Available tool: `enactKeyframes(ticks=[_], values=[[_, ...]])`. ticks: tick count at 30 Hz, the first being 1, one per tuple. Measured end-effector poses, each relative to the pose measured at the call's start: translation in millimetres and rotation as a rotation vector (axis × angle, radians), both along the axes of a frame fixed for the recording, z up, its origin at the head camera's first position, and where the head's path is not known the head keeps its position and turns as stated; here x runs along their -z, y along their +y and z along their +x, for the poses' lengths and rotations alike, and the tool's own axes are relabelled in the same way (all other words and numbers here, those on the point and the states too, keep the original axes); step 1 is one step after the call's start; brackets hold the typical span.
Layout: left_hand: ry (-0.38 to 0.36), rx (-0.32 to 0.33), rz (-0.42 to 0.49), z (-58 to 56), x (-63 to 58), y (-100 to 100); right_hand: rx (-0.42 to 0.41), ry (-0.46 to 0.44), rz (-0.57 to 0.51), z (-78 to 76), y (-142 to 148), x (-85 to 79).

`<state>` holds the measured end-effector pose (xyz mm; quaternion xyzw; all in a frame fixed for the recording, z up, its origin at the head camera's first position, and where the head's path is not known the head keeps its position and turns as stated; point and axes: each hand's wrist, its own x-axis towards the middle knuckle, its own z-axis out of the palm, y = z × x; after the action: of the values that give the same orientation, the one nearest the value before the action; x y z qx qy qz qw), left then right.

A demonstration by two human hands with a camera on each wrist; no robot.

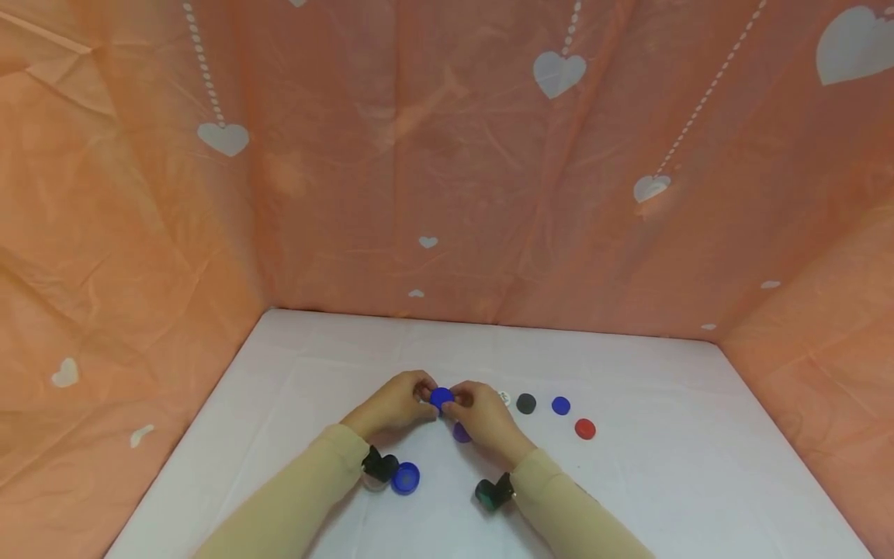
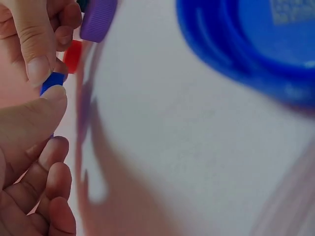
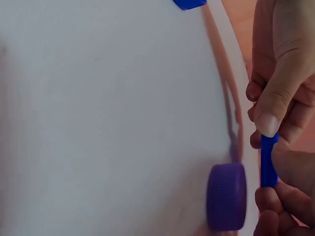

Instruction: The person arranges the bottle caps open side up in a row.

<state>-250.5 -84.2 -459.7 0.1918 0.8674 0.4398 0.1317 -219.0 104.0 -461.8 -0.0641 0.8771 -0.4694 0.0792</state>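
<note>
Both hands meet over the table around a blue bottle cap (image 1: pixel 441 397). My left hand (image 1: pixel 400 401) pinches the cap's left side between thumb and fingers, and my right hand (image 1: pixel 486 417) pinches the opposite side. In the right wrist view the blue cap (image 3: pixel 268 162) is seen edge-on between the two thumbs, raised off the table. Just under the right hand lies a purple bottle cap (image 1: pixel 461 433), partly covered by it; its ribbed side (image 3: pixel 226 196) shows in the right wrist view.
Right of the hands lie a white cap (image 1: pixel 505 398), partly hidden, a dark grey cap (image 1: pixel 526 403), another blue cap (image 1: pixel 561 405) and a red cap (image 1: pixel 585 428). A larger blue lid (image 1: pixel 405 478) rests near the left wrist, beside a pale round object (image 1: pixel 375 484) partly hidden by the wrist camera.
</note>
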Motion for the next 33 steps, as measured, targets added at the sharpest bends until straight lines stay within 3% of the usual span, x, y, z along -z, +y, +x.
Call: enactKeyframes(ticks=[7, 18, 33], values=[[0.063, 0.000, 0.000, 7.1, -9.4, -8.3, -0.060, 0.068, 0.018, 7.2, 1.6, -6.7], [0.072, 0.003, 0.008, 30.3, -18.4, -17.8, -0.091, 0.114, 0.020, 28.5, 0.6, -10.0], [0.088, 0.022, -0.007, 37.5, -21.6, -21.0, -0.087, 0.155, 0.059, 35.7, 1.3, -11.3]])
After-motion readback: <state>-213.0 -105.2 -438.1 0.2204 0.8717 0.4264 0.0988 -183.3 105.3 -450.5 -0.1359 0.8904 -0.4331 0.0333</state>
